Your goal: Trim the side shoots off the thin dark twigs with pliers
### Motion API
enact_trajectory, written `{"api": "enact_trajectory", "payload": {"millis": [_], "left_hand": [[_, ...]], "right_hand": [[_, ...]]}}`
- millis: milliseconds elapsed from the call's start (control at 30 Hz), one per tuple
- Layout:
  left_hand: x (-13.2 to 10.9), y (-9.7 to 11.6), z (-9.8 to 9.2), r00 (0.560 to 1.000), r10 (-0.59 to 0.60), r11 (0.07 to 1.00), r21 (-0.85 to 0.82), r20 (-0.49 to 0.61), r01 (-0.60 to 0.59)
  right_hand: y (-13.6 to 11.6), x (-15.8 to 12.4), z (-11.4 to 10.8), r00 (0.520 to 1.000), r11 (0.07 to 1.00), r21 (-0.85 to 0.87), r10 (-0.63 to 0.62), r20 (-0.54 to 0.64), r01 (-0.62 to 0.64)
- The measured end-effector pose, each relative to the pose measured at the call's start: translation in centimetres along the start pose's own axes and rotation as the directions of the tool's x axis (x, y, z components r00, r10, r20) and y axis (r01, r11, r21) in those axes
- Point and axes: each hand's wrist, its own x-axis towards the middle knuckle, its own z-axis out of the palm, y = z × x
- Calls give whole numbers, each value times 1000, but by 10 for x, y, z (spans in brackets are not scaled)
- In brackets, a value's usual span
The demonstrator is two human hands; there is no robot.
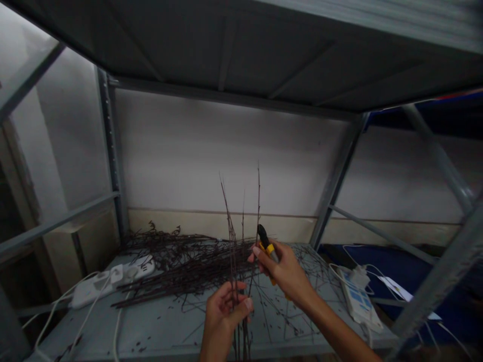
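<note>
Several thin dark twigs (233, 251) stand roughly upright in my left hand (226, 314), whose fingers are closed around their lower part. Up and to the right, my right hand (281, 266) is wrapped round pruning shears (268, 246) with yellow handles and a dark head. The shears' head is beside one tall twig (258, 201), and my right thumb and fingertips are at that twig too. Whether the blades touch it I cannot tell. Behind my hands a pile of dark branches (196, 269) lies on the grey shelf (162, 327).
A white power strip (94, 291) with plugs and cables is at the left, and another strip (360, 301) at the right. Metal posts (337, 176) frame the shelf, with an upper shelf (241, 50) overhead. Small twig scraps (290, 322) litter the surface.
</note>
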Motion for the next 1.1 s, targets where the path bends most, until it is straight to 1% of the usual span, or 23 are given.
{"api": "enact_trajectory", "payload": {"millis": [133, 200, 267, 333, 367, 433, 533, 633, 733, 867, 933, 1033, 1100], "left_hand": [[8, 16, 18, 989, -5, 993, -118, 149, 23], [14, 21, 29, 980, -15, 983, -177, 198, 51], [18, 23, 37, 980, -30, 975, -212, 199, 73], [21, 21, 41, 985, -44, 971, -225, 169, 82], [21, 19, 42, 987, -48, 971, -226, 151, 82], [21, 16, 42, 993, -47, 973, -220, 109, 70], [20, 13, 42, 997, -43, 977, -207, 64, 56], [18, 13, 43, 999, -30, 980, -195, 38, 37], [17, 15, 45, 1000, -13, 983, -185, 14, 16], [17, 16, 44, 1000, 1, 982, -188, -6, -2], [18, 15, 42, 1000, -5, 981, -192, -20, 1], [17, 15, 39, 999, -30, 978, -205, -38, 21], [16, 16, 38, 998, -47, 976, -214, -31, 39]], "right_hand": [[-3, 1, 0, 999, 1000, 21, 3, 45, -4], [-6, 0, -2, 998, 1000, 11, -6, 63, 5], [-7, 1, -7, 997, 997, -55, -40, 70, 44], [-7, 0, -16, 993, 971, -209, -102, 63, 113], [-6, 0, -23, 988, 939, -310, -137, 67, 151], [-3, -2, -37, 976, 825, -522, -195, 95, 216], [-1, -5, -54, 956, 579, -764, -224, 187, 285], [-4, -9, -62, 932, 349, -869, -225, 285, 350], [-9, -12, -61, 905, 202, -893, -234, 355, 402], [-6, -13, -57, 870, 54, -898, -283, 405, 436], [1, -14, -55, 847, 7, -894, -324, 421, 447], [10, -15, -53, 826, -6, -890, -369, 426, 456], [16, -14, -53, 824, 21, -890, -387, 413, 456]]}}
